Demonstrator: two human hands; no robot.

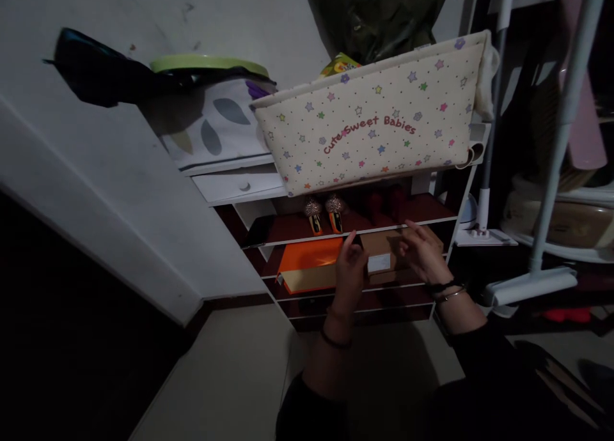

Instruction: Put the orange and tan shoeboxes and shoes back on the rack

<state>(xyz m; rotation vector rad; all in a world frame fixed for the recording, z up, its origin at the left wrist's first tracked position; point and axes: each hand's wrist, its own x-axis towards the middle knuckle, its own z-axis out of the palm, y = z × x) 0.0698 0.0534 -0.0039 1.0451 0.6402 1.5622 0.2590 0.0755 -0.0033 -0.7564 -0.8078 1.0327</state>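
Note:
My left hand (349, 270) and my right hand (422, 252) are both raised in front of a low white shoe rack (434, 220), fingers apart, on either side of a brown cardboard box (381, 252) with a white label that sits on the second shelf. Neither hand clearly grips the box; the fingers hover at its left and right ends. An orange shoe box (309, 262) lies beside it to the left on the same shelf. A pair of small glittery shoes (323, 214) stands on the shelf above.
A cream fabric basket (374, 131) printed "Cute Sweet Babies" rests on top of the rack. A leaf-patterned container with a green lid (211, 112) stands to its left. A white stand with poles (532, 281) is at the right. The wall runs along the left.

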